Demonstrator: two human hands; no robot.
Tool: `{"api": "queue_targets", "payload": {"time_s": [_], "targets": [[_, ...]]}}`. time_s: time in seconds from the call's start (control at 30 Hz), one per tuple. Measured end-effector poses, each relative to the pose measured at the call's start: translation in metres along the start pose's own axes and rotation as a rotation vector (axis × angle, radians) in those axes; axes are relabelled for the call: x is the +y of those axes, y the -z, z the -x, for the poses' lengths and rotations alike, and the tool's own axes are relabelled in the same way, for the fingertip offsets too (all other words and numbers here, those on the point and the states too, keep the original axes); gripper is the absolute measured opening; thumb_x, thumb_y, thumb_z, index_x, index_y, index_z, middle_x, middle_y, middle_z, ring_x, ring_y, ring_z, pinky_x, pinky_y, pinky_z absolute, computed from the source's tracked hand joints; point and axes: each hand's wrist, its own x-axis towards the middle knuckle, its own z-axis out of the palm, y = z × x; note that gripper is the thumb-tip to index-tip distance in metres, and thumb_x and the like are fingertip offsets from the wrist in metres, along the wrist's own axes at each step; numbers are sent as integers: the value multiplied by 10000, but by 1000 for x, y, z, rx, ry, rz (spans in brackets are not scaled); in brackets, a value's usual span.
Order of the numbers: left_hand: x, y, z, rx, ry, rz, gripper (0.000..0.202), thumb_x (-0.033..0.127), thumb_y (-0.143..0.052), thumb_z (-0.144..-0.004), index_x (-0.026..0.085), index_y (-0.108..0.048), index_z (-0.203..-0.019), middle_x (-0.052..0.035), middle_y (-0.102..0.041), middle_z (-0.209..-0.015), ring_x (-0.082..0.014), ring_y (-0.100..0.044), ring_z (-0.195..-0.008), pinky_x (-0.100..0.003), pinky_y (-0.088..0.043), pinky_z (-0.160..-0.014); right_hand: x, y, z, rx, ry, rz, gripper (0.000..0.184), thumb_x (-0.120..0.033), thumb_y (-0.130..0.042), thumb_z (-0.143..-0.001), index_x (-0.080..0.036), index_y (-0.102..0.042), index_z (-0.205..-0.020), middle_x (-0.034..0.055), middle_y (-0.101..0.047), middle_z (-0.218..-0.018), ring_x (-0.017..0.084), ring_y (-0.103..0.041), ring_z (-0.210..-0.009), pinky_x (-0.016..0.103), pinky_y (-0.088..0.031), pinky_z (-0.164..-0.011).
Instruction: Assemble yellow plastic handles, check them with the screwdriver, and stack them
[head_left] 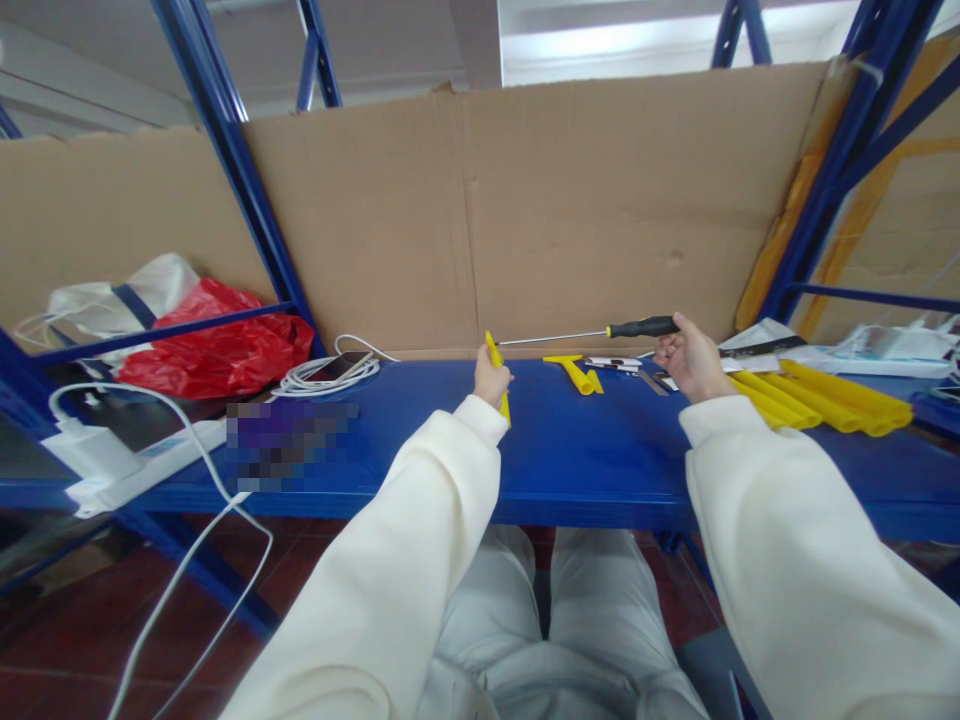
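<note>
My left hand (491,382) is closed around a yellow plastic piece (493,350), held upright over the blue table (592,460). A long screwdriver (641,327) with a black and yellow handle is in my right hand (691,360), gripped at the handle's end. Its thin shaft points left, and the tip meets or nearly meets the yellow piece; I cannot tell which. Between my hands lies a yellow T-shaped plastic part (576,374) with a small yellow bit beside it. Small flat metal pieces (654,382) rest near my right hand.
Several yellow tubes (847,400) lie at the right. A red plastic bag (217,340), a coiled white cable (328,378) and a white power strip (150,466) are at the left. Cardboard (600,210) stands behind the table, between blue metal posts (240,170).
</note>
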Motion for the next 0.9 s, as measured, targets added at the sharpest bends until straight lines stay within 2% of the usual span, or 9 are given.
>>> {"api": "queue_targets", "payload": {"time_s": [0.13,0.2,0.4,0.47,0.53,0.67,0.83,0.9], "targets": [[0,-1,0,3,-9,15,722,3,-564,-811,251,-448,-1479,-134,-632,-1330,-131,-720,-751,-133,-328,-370,0,1,0,-7,26,-14,484,-473,-781,-805,-244,-380,-660,-102,-307,-421,84,-338,-346,189,-330,-323],[-1,-1,-1,8,-9,13,723,5,-557,-811,257,-447,-1480,-127,-628,-1335,-131,-721,-763,-131,-329,-373,0,1,0,-6,19,-13,504,-503,-770,-811,-243,-371,-647,-99,-301,-415,83,-331,-344,190,-322,-318],[-1,0,-2,16,-1,-2,765,-20,-562,-783,281,-455,-1479,-112,-643,-1304,-133,-722,-749,-139,-367,-402,-7,-5,7,16,-56,24,426,-500,-692,-888,-218,-459,-672,-34,-498,-489,103,-538,-452,176,-417,-385],[-1,1,-1,19,4,0,749,-22,-552,-794,272,-458,-1476,-114,-646,-1299,-130,-721,-749,-137,-362,-397,-8,-6,9,7,-64,22,403,-487,-669,-910,-211,-481,-684,-21,-535,-515,105,-568,-478,171,-427,-394],[-1,1,-1,22,2,4,728,-10,-555,-805,266,-459,-1472,-114,-648,-1294,-128,-722,-753,-132,-358,-394,-8,-7,10,-13,-40,16,407,-495,-677,-902,-214,-477,-686,-31,-527,-508,98,-531,-443,174,-412,-375],[-1,0,-1,17,8,9,727,-10,-530,-802,251,-450,-1475,-114,-650,-1291,-125,-722,-764,-126,-351,-391,-5,-5,9,-41,16,-7,462,-504,-744,-842,-225,-420,-666,-80,-410,-450,73,-362,-354,173,-304,-314],[0,0,-1,-3,16,5,756,-45,-483,-795,236,-423,-1494,-118,-626,-1339,-114,-717,-764,-123,-324,-371,-4,-2,4,-13,0,-1,427,-474,-724,-856,-219,-443,-662,-68,-437,-465,68,-368,-357,179,-286,-312],[2,0,1,-5,14,5,767,-58,-477,-790,237,-421,-1496,-121,-609,-1373,-109,-712,-745,-129,-318,-361,-2,0,1,-11,-22,-10,433,-445,-692,-882,-222,-412,-639,-71,-395,-440,69,-354,-352,180,-286,-312]]}}
